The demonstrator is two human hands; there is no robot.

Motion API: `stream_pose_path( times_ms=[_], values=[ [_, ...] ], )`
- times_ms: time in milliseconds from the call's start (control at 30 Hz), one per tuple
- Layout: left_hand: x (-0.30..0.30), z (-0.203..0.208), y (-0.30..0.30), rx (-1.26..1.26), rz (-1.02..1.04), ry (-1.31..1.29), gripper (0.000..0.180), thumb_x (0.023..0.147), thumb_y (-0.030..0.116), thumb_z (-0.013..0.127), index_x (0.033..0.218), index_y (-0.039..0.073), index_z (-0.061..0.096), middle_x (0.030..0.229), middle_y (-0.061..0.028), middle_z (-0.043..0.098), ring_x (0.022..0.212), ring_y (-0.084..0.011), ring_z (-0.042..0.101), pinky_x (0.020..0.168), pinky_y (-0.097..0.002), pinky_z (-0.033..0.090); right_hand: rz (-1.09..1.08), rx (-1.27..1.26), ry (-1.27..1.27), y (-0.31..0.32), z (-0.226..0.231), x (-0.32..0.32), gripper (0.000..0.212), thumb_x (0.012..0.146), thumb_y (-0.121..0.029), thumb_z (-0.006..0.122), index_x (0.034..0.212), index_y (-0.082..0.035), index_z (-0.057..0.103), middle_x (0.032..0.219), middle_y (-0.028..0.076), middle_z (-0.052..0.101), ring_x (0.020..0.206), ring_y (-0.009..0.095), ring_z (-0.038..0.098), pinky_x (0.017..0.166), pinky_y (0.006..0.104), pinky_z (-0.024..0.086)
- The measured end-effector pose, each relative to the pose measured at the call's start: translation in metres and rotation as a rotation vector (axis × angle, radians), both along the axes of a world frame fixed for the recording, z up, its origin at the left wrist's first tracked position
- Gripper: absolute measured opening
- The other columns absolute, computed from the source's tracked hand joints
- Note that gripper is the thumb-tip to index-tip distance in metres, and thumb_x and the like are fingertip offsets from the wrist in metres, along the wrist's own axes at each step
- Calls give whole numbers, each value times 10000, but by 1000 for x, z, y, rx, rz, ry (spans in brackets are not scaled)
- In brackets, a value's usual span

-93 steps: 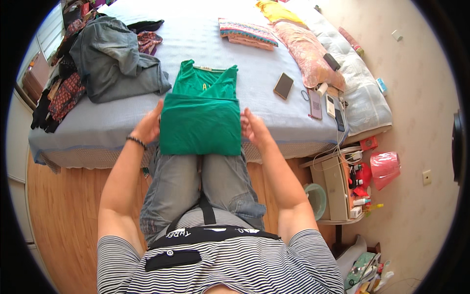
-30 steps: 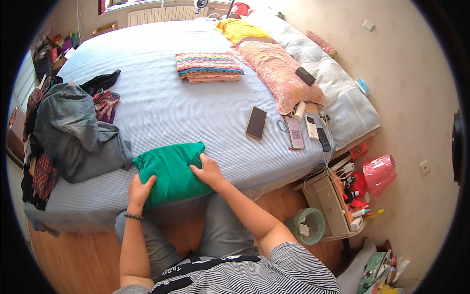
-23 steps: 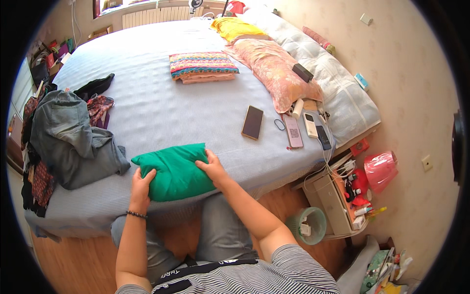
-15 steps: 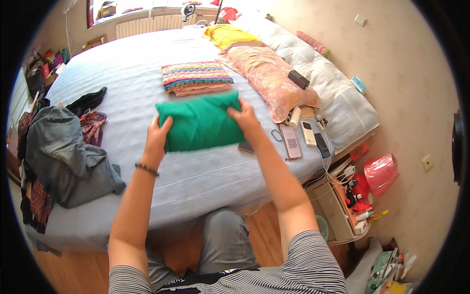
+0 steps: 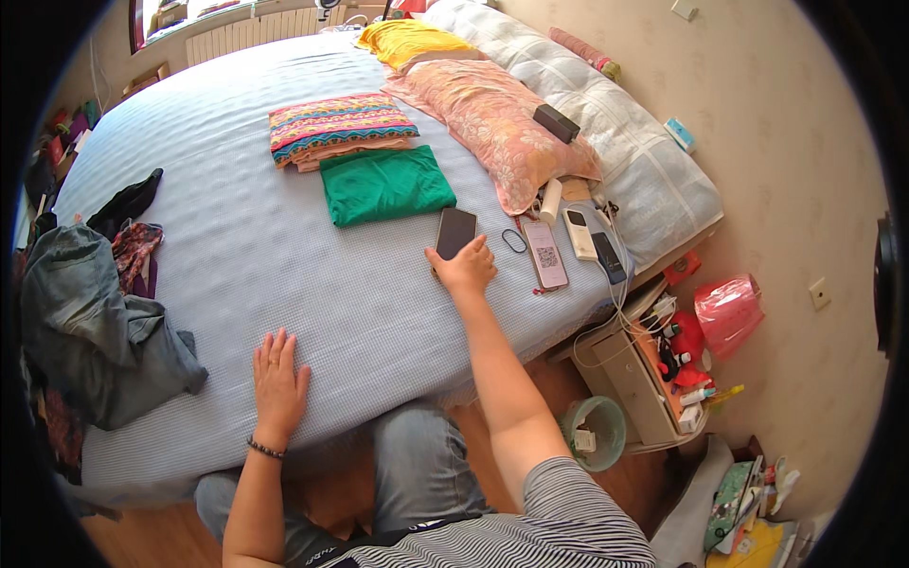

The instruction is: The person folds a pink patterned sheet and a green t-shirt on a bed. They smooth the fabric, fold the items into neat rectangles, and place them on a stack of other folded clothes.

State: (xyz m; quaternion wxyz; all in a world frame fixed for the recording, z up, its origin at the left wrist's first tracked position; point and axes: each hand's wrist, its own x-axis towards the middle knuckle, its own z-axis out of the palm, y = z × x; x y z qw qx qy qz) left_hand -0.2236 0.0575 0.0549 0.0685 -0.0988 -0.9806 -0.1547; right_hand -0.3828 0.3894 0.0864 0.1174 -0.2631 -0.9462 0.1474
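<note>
My left hand (image 5: 278,381) lies flat on the blue-white bedsheet (image 5: 312,284) near the bed's front edge, fingers outstretched and nothing in it. Farther right, my right hand (image 5: 466,265) grips the near end of a dark smartphone (image 5: 457,227), thumb along one side and fingers by the other. The phone rests on the sheet and its near end is partly covered. Just beyond it is a folded green cloth (image 5: 388,186), flat on the bed. Against its far side sits a folded, multicoloured striped cloth (image 5: 339,125) on top of peach fabric (image 5: 369,150).
Jeans (image 5: 104,322) and other clothes are heaped at the left. To the right lie a pink phone (image 5: 545,256), a white device (image 5: 579,234) and a dark phone (image 5: 609,257). Peach (image 5: 492,123) and yellow (image 5: 412,40) pillows line the right side; a bin (image 5: 606,435) stands by the nightstand.
The green cloth, held in both hands before, now lies on the bed beside the striped cloth. My left hand has come back to the sheet; my right has taken hold of the dark smartphone.
</note>
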Motion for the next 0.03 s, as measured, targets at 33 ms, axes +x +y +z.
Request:
stream_pose_path(
  times_ms=[33],
  values=[
    [7, 2, -2, -17, -5, -47, 663, 879, 274, 581, 1418, 56, 262, 1500, -136, 223, 1401, -329, 150, 1152, -441, 94, -3, 17, 13, -3, 1, -6, 1201, 601, -686, 681, 1389, 94, 221, 1336, 225, 426, 1234, 356, 402, 1000, 469, 333]
  ],
)
